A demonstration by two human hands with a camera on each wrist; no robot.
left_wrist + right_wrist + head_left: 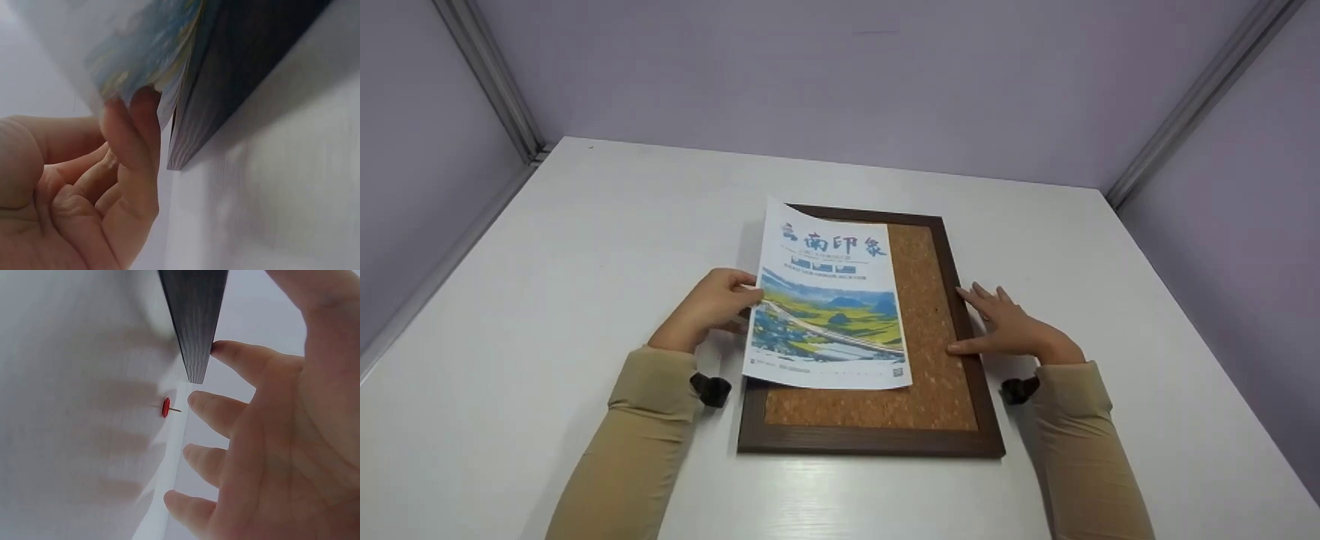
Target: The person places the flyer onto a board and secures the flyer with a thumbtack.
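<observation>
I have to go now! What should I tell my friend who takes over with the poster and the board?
Left hand: pinches the left edge of the poster, lifting that side.
Right hand: open, fingers flat on the right side of the cork board frame.
The poster lies over the board's left part; the board lies flat on the white table.
A red pushpin lies on the table by the right hand.
Done: poster laid on the board. Probably left: straighten it and pin it; no pin shows in it yet.
</observation>
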